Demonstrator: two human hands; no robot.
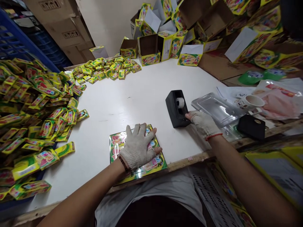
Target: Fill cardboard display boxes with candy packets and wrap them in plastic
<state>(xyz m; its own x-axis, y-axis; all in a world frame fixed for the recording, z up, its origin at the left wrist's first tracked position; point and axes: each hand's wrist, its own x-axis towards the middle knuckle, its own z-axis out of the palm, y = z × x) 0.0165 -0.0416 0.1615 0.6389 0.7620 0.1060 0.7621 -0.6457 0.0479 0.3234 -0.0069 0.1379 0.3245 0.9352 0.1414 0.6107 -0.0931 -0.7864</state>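
Note:
My left hand (139, 146), in a fingerless knit glove, lies flat with fingers spread on a shiny yellow-green printed pack (151, 167) at the table's near edge. Part of the pack's printed face is hidden under the palm. To the right stands a black tape dispenser (175, 110) holding a small roll of tape (180, 102). My right hand (201, 121), gloved likewise, has its fingertips closed at the dispenser's near cutter end, on the tape's end; the clear strip itself hardly shows.
Small yellow-green boxes (54, 91) heap up at the left, with more (106, 67) along the back. Open display cartons (149, 49) pile behind the white table (142, 91). At right are a clear plastic tray (215, 107), a mug (252, 102) and a black object (252, 126).

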